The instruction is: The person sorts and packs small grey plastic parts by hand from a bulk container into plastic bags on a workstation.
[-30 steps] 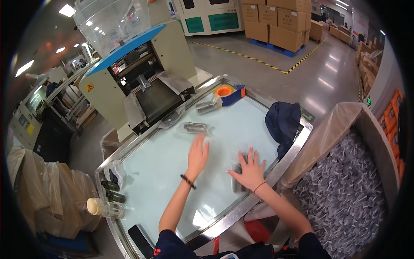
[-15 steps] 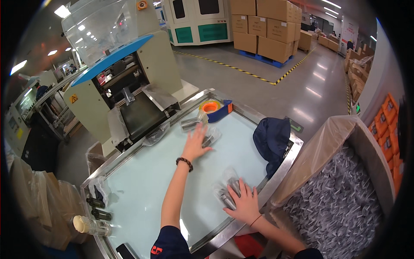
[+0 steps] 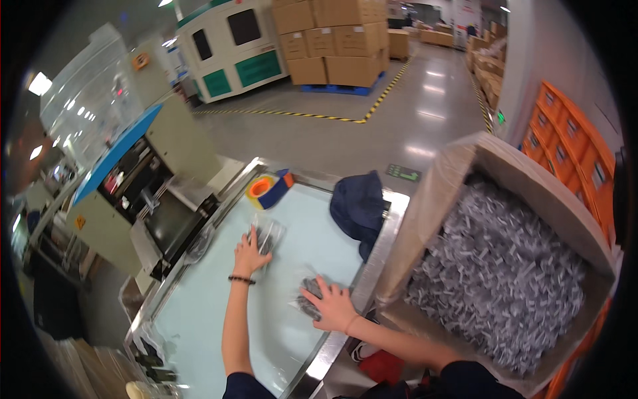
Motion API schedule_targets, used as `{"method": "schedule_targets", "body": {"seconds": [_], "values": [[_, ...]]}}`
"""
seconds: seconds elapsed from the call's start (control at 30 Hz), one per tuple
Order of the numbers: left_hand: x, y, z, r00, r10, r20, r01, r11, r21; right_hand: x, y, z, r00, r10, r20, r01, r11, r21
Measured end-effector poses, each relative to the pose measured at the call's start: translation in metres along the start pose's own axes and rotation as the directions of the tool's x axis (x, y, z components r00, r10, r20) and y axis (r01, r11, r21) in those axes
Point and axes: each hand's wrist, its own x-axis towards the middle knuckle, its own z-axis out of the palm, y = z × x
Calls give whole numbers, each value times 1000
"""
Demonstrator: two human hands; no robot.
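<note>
My left hand rests with fingers apart at the near edge of a clear plastic bag that has dark contents. My right hand lies spread over a second clear bag of dark grey contents, its fingertips touching it. What exactly the bags hold is too blurred to make out. Both bags lie on the pale, metal-rimmed table. Beyond the left hand sits a tape dispenser with an orange core. A navy cap lies at the far right corner.
A lined carton of small grey parts stands right of the table. A machine with a black conveyor belt adjoins the left side. Small dark bottles are near left. Stacked boxes and orange bins stand farther off.
The view has turned right, showing more of the carton of parts. My left hand has drawn back to the near edge of its bag; my right hand stays on the other bag.
</note>
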Motion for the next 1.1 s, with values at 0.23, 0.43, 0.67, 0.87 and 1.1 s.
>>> {"method": "schedule_targets", "body": {"seconds": [0.23,0.43,0.67,0.87,1.1], "values": [[-83,28,-25,959,107,261,-151,977,154,-32,-18,-43,967,-20,-253,32,999,43],[-108,179,-116,884,438,-165,-434,899,58,-134,63,-164,819,201,-538,-109,974,197],[-130,385,-145,622,630,-465,-757,636,-152,-231,199,-228,376,421,-825,-692,720,51],[-89,557,-84,729,685,19,-661,710,-244,-257,259,-245,287,827,-483,-952,304,-44],[-68,600,-96,396,832,389,-671,552,-495,-273,309,-244,579,787,-212,-810,585,-39]]}}
